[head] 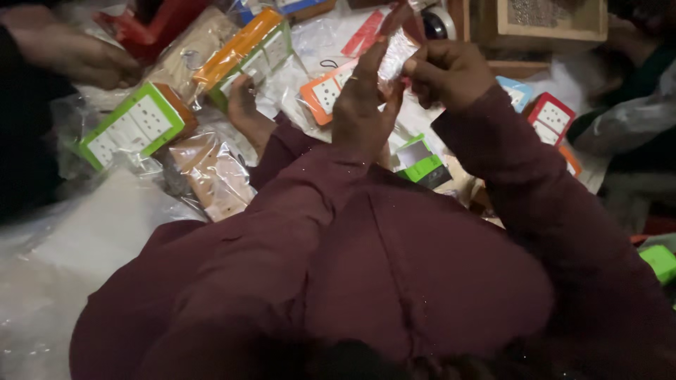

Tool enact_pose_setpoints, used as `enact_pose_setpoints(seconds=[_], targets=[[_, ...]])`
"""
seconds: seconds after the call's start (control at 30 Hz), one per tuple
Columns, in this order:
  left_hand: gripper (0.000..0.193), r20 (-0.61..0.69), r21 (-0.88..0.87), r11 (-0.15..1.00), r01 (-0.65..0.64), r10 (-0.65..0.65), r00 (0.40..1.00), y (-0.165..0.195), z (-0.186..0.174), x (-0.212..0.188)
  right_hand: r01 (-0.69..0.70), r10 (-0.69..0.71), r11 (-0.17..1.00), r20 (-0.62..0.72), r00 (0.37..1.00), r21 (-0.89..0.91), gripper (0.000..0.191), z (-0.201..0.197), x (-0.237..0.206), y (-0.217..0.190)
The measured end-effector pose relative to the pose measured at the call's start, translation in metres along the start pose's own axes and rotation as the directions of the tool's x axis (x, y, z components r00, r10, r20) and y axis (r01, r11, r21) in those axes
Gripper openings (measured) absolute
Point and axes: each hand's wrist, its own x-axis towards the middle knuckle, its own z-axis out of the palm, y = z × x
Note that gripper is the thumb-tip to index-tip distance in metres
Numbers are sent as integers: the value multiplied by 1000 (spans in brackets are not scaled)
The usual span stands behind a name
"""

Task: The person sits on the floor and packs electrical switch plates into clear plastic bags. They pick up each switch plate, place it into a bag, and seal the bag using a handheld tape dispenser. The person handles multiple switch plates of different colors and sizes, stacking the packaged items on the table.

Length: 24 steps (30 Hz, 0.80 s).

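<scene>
Both my hands are raised over the work surface and share a small clear plastic packet [394,53] with a red strip at its top. My left hand [362,105] has its fingers stretched upward along the packet's left side. My right hand [447,70] is curled and pinches the packet's right edge. Wide maroon sleeves [366,253] cover my arms and fill the lower part of the view. Under the hands lie an orange-rimmed white card [320,91] and a small green box [420,166].
Green-edged white boxes [134,127] and an orange-and-green box [246,49] lie at the left among clear bags [215,176]. A red-rimmed card [549,116] lies at the right, a wooden box [549,21] behind it. Another person's hand [70,53] reaches in at top left.
</scene>
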Motion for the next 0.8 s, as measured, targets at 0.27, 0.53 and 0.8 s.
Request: enact_pose_setpoints(seconds=[0.27,0.53,0.8], targets=[[85,62,78,993,-84,79,995,-1,-10,5,4,-111,915,-243,964,-403,33,23,23,27],[96,103,88,986,141,-150,983,-26,-28,29,-60,65,948,-6,998,311,30,39,28,35],[102,277,-95,987,126,-96,956,-55,-64,48,13,-32,995,-193,981,-99,34,55,74,99]])
